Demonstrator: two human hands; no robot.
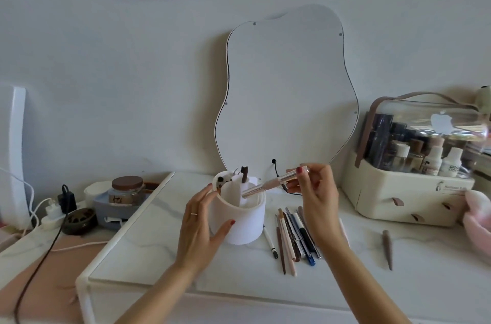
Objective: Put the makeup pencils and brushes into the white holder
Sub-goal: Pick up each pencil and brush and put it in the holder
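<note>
The white holder (248,228) stands upright on the white table top, with a few brushes (244,173) poking out of its back compartment. My left hand (200,222) grips the holder's left side, thumb in front and fingers at the rim. My right hand (314,191) pinches a shiny pink and silver makeup pencil (271,184), tilted so its lower end is over the holder's opening. Several pencils and thin brushes (295,233) lie side by side on the table right of the holder. One brown pointed pencil (387,248) lies alone further right.
A wavy-edged mirror (287,90) leans on the wall behind the holder. A cream cosmetics case (409,201) with a clear lid stands at the right. At the left are a glass jar (127,191), a grey tray, plugs and cables (50,241). The table's front edge (186,289) is near me.
</note>
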